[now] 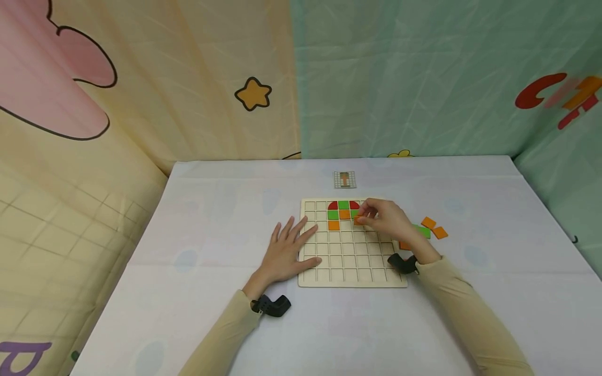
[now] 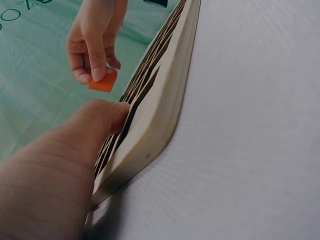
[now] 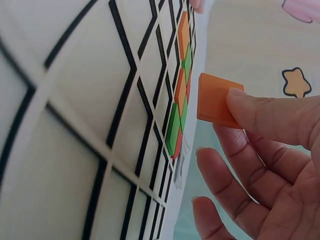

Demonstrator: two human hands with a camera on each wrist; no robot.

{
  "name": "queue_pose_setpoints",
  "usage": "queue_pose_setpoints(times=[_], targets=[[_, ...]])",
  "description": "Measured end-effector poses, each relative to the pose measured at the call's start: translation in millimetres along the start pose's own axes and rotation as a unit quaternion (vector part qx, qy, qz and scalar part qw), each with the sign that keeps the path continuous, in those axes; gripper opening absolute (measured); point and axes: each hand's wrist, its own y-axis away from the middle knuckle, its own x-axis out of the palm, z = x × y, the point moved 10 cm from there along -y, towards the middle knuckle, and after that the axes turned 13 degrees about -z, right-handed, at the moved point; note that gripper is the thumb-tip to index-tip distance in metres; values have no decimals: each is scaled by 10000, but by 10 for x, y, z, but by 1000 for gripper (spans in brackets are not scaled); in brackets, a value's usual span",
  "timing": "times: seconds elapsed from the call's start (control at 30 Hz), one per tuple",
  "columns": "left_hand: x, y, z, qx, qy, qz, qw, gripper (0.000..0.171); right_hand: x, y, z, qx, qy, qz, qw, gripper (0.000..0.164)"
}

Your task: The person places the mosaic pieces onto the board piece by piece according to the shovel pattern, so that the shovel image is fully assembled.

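A cream grid board (image 1: 348, 261) lies on the table, with red, green and orange tiles set in its upper cells. Pinched between thumb and finger of my right hand (image 1: 388, 218) is an orange square tile (image 3: 212, 100), held above the board near its green tile (image 3: 175, 122). My left hand (image 1: 284, 256) rests at the board's left edge, fingers spread, the thumb over the rim (image 2: 155, 120). A single orange tile (image 1: 334, 225) sits in a cell left of the held one, below a green tile (image 1: 333, 214).
Loose orange tiles (image 1: 440, 232) and a green tile (image 1: 425, 231) lie right of the board, partly behind the right wrist. A small pattern card (image 1: 345, 179) lies beyond the board. Curtains (image 1: 404, 78) hang behind the table's far edge.
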Motion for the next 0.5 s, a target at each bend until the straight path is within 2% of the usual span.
queue_pose_setpoints(times=[0.23,0.5], targets=[[16,-1,10,-19,-67,55,10000,77,150,-54,61,-120,-12,123,9999,10],[10,0,8,-28,-47,52,10000,77,266,-100,100,-68,-57,344,9994,9]])
